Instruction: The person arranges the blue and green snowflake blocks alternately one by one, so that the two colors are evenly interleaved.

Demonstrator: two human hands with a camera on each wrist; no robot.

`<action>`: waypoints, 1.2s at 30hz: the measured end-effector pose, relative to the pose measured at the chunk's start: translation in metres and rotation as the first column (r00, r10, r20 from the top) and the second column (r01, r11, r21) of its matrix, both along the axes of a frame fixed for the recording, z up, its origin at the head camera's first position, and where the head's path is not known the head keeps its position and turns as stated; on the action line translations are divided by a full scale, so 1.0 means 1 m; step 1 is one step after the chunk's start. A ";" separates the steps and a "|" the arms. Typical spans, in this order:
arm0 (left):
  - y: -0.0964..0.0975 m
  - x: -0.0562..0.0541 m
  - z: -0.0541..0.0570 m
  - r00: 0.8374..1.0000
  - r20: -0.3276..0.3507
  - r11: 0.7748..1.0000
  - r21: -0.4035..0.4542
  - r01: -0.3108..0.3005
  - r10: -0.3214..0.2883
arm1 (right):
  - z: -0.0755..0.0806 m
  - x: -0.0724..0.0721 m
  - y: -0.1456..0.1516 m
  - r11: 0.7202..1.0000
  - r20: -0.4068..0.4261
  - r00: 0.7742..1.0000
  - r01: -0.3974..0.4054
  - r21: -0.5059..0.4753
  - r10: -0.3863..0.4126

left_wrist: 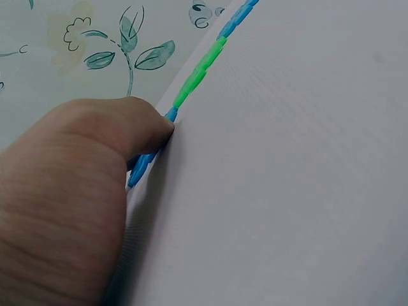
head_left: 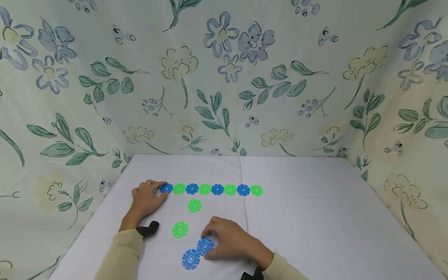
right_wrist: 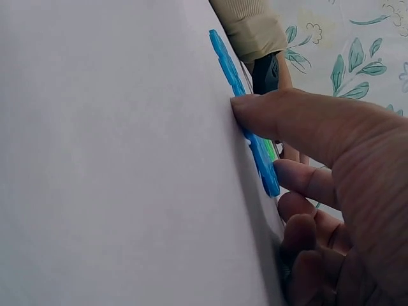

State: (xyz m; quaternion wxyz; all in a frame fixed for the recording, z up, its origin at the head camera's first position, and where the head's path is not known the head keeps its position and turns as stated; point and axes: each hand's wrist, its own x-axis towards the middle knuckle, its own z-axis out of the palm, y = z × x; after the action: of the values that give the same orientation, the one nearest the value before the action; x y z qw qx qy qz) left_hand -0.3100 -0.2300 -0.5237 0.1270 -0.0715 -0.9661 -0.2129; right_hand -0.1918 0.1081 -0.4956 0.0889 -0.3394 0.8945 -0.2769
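A row of flat, notched plastic discs, blue and green by turns, runs across the white table. My left hand (head_left: 146,197) pinches the blue disc (head_left: 167,188) at the row's left end between thumb and fingers. In the left wrist view the thumb hides part of that blue disc (left_wrist: 139,172). Nearer the front, my right hand (head_left: 229,238) grips a second blue disc (head_left: 205,246) by its edges. Touching or overlapping it at the lower left is another blue disc (head_left: 190,259); whether they interlock I cannot tell.
Two loose green discs lie between the row and the right hand: an upper one (head_left: 194,205) and a lower one (head_left: 180,230). The row's right end is a green disc (head_left: 257,190). Flowered cloth (head_left: 217,109) stands behind and beside the white table (head_left: 315,217).
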 end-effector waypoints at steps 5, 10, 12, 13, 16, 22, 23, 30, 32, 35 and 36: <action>0.000 -0.001 -0.001 1.000 -0.005 1.000 -0.001 0.000 0.000 | 0.002 0.001 -0.001 1.000 -0.011 1.000 -0.006 -0.001 0.006; 0.001 -0.001 0.000 1.000 -0.006 1.000 -0.001 -0.008 0.008 | 0.004 0.001 -0.001 1.000 -0.012 1.000 -0.017 -0.005 0.017; 0.001 -0.001 0.000 1.000 -0.006 1.000 -0.002 -0.011 0.011 | 0.005 0.001 -0.002 1.000 -0.020 1.000 -0.024 -0.007 0.024; 0.002 -0.001 0.000 1.000 -0.007 1.000 -0.002 -0.011 0.011 | 0.005 0.001 -0.002 1.000 -0.029 0.999 -0.028 -0.007 0.028; 0.002 -0.001 0.000 1.000 -0.009 1.000 -0.002 -0.014 0.014 | 0.005 0.002 -0.003 0.999 -0.071 0.997 -0.041 0.002 0.041; 0.002 -0.001 0.001 1.000 -0.005 1.000 -0.007 -0.015 0.015 | 0.004 0.003 -0.003 0.998 -0.154 0.986 -0.062 0.032 0.066; 0.002 0.000 0.001 1.000 -0.004 1.000 -0.007 -0.015 0.015 | 0.003 0.003 -0.003 0.997 -0.161 0.985 -0.063 0.036 0.068; 0.002 0.001 0.002 1.000 -0.004 1.000 -0.004 -0.014 0.014 | 0.003 0.002 -0.003 0.995 -0.231 0.970 -0.063 0.079 0.080; 0.001 0.000 0.001 1.000 -0.004 1.000 -0.006 -0.013 0.013 | 0.004 0.002 -0.003 0.994 -0.257 0.963 -0.065 0.085 0.085; 0.001 -0.001 -0.001 1.000 -0.002 1.000 -0.009 -0.012 0.012 | 0.003 0.003 -0.002 0.995 -0.294 0.951 -0.073 0.074 0.092; 0.000 -0.001 -0.001 1.000 -0.002 1.000 -0.009 -0.010 0.010 | 0.003 0.003 -0.002 0.995 -0.306 0.947 -0.079 0.065 0.096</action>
State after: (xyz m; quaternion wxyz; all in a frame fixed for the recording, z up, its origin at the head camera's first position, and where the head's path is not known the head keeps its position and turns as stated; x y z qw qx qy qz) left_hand -0.3110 -0.2297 -0.5248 0.1288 -0.0673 -0.9674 -0.2076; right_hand -0.1887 0.1058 -0.4923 -0.0310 -0.4155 0.8884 -0.1930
